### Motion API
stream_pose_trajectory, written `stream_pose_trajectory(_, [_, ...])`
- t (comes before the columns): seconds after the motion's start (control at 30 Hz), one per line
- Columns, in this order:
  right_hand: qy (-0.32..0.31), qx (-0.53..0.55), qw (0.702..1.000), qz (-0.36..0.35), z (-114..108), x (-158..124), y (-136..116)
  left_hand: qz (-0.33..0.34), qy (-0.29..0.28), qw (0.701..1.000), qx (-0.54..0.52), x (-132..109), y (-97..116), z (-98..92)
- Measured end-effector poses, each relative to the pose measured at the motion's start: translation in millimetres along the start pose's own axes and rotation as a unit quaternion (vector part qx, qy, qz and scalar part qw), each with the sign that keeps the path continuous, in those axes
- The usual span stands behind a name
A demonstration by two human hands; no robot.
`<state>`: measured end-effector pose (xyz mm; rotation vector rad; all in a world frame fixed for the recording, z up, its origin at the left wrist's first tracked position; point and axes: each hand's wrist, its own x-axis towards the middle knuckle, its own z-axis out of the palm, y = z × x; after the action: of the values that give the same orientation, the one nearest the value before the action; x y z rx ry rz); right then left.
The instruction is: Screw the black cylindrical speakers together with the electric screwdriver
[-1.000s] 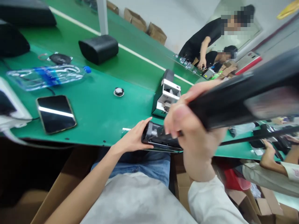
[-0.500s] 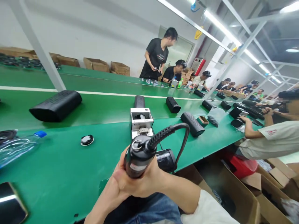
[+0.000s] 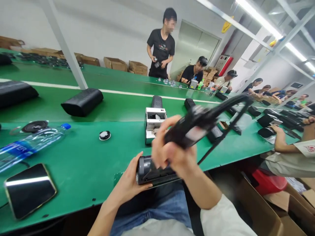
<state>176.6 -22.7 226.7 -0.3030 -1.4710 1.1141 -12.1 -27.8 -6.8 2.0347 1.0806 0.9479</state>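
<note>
My right hand (image 3: pixel 177 157) grips a black corded electric screwdriver (image 3: pixel 188 131), tilted and blurred by motion, its thick cable (image 3: pixel 221 111) arching off to the right. Below it, a black cylindrical speaker housing (image 3: pixel 145 170) lies at the front edge of the bench. My left hand (image 3: pixel 129 180) is closed round the left end of this housing, thumb beneath and fingers above. Part of the housing is hidden by my right hand. Just beyond stands a white screw feeder box (image 3: pixel 155 118), partly covered by my right fingers. The screwdriver's tip is out of sight.
On the green bench (image 3: pixel 86 170) lie a phone (image 3: pixel 31 190), a water bottle (image 3: pixel 36 142), a black ring-shaped speaker (image 3: pixel 34 126) and a small round part (image 3: pixel 105 135). A black housing (image 3: pixel 82 102) sits farther back. Co-workers are across and to the right; cardboard boxes (image 3: pixel 258 203) stand below.
The screwdriver has moved up and right and tipped over in my right hand. My left hand has left the screwdriver and now holds the housing's left end. The view has shifted left.
</note>
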Motion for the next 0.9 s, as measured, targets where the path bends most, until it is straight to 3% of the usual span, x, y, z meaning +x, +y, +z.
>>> stream_pose_trajectory(0.07, [0.070,-0.060,0.993,-0.071,-22,14,-15,-0.014,-0.018,1.000,-0.008,-1,4,-2.5])
stream_pose_trajectory(0.13, [0.162,-0.146,0.968,-0.124,-44,32,-19,-0.015,-0.032,0.999,-0.015,0,8,-5.8])
stream_pose_trajectory(0.23, [0.233,-0.204,0.936,-0.165,-71,58,2,-0.020,-0.040,0.999,-0.020,2,12,-9.6])
stream_pose_trajectory(0.4, [0.231,-0.242,0.922,-0.195,-91,85,58,-0.036,-0.040,0.998,-0.027,3,15,-10.9])
stream_pose_trajectory(0.5, [0.222,-0.257,0.921,-0.191,-95,91,78,-0.035,-0.037,0.998,-0.027,2,14,-10.4])
stream_pose_trajectory(0.9, [0.182,-0.303,0.921,-0.167,-112,99,85,-0.043,-0.041,0.998,-0.028,2,12,-9.8])
